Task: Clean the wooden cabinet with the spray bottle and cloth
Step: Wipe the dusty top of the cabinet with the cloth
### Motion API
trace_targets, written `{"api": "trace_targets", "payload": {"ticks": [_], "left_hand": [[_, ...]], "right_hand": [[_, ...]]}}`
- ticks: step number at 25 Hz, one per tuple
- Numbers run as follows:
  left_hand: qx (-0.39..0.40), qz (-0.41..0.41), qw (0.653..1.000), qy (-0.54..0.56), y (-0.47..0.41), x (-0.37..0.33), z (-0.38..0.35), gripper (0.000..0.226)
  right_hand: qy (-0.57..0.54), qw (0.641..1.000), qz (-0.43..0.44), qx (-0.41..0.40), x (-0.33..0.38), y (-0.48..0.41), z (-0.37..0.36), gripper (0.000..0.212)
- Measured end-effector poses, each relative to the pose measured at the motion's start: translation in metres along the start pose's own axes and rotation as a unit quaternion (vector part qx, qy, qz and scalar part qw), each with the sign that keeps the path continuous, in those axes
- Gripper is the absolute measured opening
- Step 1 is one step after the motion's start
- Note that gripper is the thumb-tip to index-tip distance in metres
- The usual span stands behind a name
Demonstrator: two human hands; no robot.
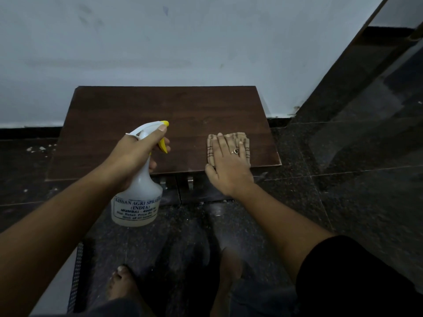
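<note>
The low wooden cabinet (142, 106) stands against the white wall, its dark brown top facing me. My left hand (135, 154) grips the neck of a translucent white spray bottle (137, 202) with a yellow nozzle and trigger, held above the cabinet's front left edge; fingers curl around the trigger. My right hand (229, 165) lies flat with straight fingers on a folded beige cloth (241, 138) with dark stripes, pressing it onto the cabinet top near its front right corner.
Dark speckled floor tiles (343, 202) surround the cabinet. A dark door or panel (389, 65) leans in at the right. My bare feet (121, 284) stand on the floor just before the cabinet. A white wall (183, 42) is behind.
</note>
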State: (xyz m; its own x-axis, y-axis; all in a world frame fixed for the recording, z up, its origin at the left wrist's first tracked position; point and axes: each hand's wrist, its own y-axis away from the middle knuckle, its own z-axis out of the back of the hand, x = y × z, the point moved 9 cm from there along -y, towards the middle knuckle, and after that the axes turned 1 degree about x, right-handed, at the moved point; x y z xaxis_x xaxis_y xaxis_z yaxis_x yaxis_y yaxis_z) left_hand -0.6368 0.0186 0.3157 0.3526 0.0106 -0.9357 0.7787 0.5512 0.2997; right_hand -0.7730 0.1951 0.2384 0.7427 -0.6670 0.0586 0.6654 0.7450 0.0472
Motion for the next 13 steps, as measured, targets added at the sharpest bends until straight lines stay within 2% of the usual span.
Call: {"api": "trace_targets", "payload": {"ticks": [7, 13], "left_hand": [[-0.002, 0.011, 1.000, -0.024, 0.002, 0.006, 0.007, 0.036], [0.024, 0.065, 0.997, -0.039, 0.010, 0.036, -0.001, 0.039]], "right_hand": [[-0.008, 0.999, 0.027, 0.026, -0.013, -0.022, 0.000, 0.079], [-0.023, 0.998, -0.061, 0.026, -0.093, -0.049, 0.008, 0.079]]}}
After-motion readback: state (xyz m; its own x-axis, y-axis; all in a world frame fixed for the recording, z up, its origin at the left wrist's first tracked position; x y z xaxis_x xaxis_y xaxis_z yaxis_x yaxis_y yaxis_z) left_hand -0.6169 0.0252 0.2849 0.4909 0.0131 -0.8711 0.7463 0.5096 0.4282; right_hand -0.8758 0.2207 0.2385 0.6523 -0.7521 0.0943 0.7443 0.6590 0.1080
